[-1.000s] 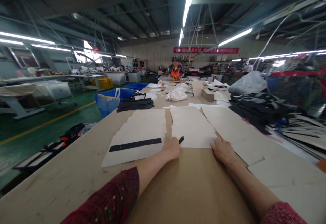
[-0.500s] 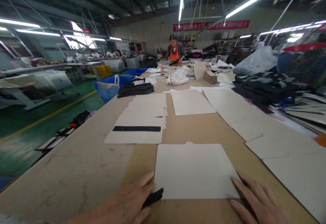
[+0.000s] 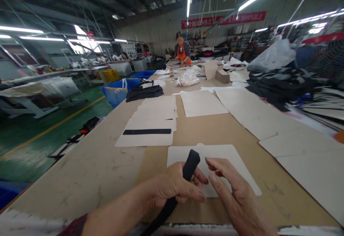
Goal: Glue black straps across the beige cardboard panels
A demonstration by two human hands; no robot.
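Observation:
My left hand [image 3: 185, 186] is closed around a bundle of black fabric strips [image 3: 191, 162]; one end sticks up past the fingers and the long tail hangs down toward the table's front edge. Close beside it on the right, my right hand [image 3: 232, 193] has thumb and fingers apart, with nothing visible in it. Under both hands lies a pale board [image 3: 242, 168] with rounded corners and a small tab on its far edge. Farther left, a black strip [image 3: 146, 131] lies flat across the nearest board of an overlapping stack [image 3: 153, 112].
Along the table's right side overlap several large pale boards [image 3: 268, 128]. Another board [image 3: 202, 103] lies ahead, before a crumpled plastic bag [image 3: 188, 78]. Black fabric [image 3: 145, 92] sits by a blue bin [image 3: 115, 94]. A person in an orange apron [image 3: 182, 55] stands at the far end.
My left hand has risen and moved right, bringing the black strips over the board. My right hand has left the board's right edge and moved left, next to the strips.

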